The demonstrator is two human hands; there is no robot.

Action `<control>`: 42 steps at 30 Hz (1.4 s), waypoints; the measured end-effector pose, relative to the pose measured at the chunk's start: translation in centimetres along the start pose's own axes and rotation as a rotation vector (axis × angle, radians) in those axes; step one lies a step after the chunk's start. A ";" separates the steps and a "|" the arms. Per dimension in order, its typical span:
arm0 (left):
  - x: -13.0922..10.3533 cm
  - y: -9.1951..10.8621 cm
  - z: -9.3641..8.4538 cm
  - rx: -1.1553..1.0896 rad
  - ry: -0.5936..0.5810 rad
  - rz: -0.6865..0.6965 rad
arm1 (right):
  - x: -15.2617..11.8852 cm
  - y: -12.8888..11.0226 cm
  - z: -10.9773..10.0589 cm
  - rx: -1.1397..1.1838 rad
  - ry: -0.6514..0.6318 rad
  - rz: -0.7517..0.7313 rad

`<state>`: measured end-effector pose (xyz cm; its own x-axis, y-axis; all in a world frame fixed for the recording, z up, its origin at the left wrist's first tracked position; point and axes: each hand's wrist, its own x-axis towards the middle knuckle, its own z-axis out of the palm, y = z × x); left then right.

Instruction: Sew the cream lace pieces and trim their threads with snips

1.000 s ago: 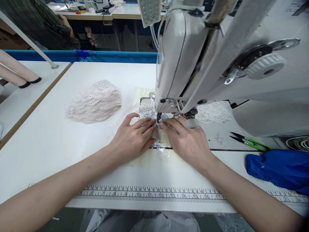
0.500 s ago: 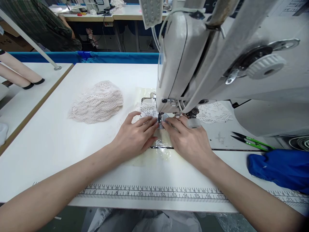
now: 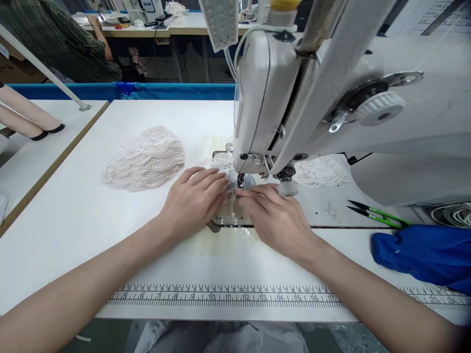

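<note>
A sewing machine [image 3: 261, 93] stands over the white table, its presser foot [image 3: 241, 180] low between my hands. A small piece of white lace [image 3: 231, 195] lies at the left of the foot, partly covered by my fingers. My left hand [image 3: 193, 198] rests palm down on the lace, fingers stretched out and close together. To the right of the foot, my right hand [image 3: 275, 213] has its fingertips pressed together at the lace's edge; its thumb is mostly hidden. More white lace [image 3: 320, 171] lies behind the needle area on the right.
A pile of lace pieces [image 3: 145, 159] lies left of the machine. Green-handled thread snips [image 3: 380, 215] and a blue cloth [image 3: 423, 255] are at the right. A printed ruler [image 3: 228, 296] runs along the front edge. Another person's sleeve [image 3: 73, 44] shows across the far table.
My left hand has drawn left and away from the foot, uncovering more lace between the hands. My right fingertips now touch the lace's edge. The whole view has shifted slightly.
</note>
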<state>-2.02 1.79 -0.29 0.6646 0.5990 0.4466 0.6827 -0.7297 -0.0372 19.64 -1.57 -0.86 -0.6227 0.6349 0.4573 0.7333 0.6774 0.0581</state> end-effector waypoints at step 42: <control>-0.4 1.1 -0.7 0.022 -0.058 0.267 | 0.1 1.9 0.7 -0.056 -0.099 0.152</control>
<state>-1.79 0.53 0.13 0.8381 0.4044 0.3661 0.4866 -0.8576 -0.1667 20.78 -0.01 -1.35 -0.5253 0.7640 0.3748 0.8334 0.5507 0.0455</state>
